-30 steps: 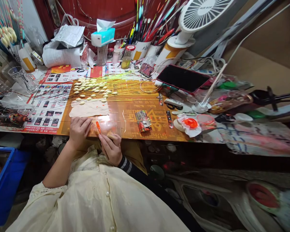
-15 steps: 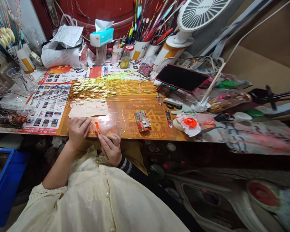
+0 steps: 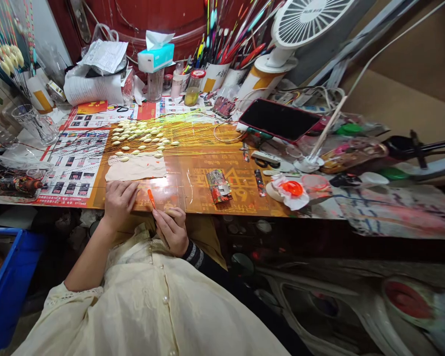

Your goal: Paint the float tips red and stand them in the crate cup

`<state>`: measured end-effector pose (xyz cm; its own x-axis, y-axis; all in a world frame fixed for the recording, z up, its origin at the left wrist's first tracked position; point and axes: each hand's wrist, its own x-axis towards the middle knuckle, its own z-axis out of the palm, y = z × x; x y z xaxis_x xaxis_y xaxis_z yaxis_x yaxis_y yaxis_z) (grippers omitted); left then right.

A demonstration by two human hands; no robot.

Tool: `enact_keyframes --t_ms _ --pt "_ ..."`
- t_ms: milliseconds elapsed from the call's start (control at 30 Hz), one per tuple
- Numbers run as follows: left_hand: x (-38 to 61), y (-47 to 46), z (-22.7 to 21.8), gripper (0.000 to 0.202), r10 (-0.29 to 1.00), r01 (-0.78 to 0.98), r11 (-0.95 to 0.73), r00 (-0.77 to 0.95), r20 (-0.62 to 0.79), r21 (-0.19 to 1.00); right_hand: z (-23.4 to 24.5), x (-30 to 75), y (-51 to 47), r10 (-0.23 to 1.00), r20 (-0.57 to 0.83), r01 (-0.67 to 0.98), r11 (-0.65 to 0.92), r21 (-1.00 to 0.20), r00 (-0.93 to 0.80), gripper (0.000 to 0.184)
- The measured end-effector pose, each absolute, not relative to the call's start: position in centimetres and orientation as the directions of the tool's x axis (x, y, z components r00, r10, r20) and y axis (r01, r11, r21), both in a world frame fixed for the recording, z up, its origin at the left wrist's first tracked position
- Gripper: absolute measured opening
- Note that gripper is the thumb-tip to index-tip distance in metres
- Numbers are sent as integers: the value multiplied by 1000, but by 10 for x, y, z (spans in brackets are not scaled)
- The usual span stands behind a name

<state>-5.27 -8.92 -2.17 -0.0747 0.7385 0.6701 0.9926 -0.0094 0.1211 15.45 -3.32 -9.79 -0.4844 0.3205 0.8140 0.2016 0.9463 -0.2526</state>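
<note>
As I read the bench off the head camera, I take the pale cloth point(image 3: 135, 169) as landmark. My right hand point(image 3: 172, 228), nearer me than the cloth and to its right, is clamped on an orange-tipped tool point(image 3: 151, 198); its tip stands just beyond the cloth's near edge. My left hand point(image 3: 120, 201) sits right by that edge, fingers curled together; I cannot tell whether they grip anything. Pale oval-bodied sticks point(image 3: 144, 140) lie along the cloth's far side. A paint-spotted block point(image 3: 218, 187) rests to its right, an orange-filled cup point(image 3: 292, 188) farther right.
</note>
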Motion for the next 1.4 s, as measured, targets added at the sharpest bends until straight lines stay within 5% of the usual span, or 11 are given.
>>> enact_keyframes --t_ms 1400 --pt "-54 -95 -26 29 720 995 -12 -62 691 102 -91 140 -40 317 752 213 948 -236 -578 58"
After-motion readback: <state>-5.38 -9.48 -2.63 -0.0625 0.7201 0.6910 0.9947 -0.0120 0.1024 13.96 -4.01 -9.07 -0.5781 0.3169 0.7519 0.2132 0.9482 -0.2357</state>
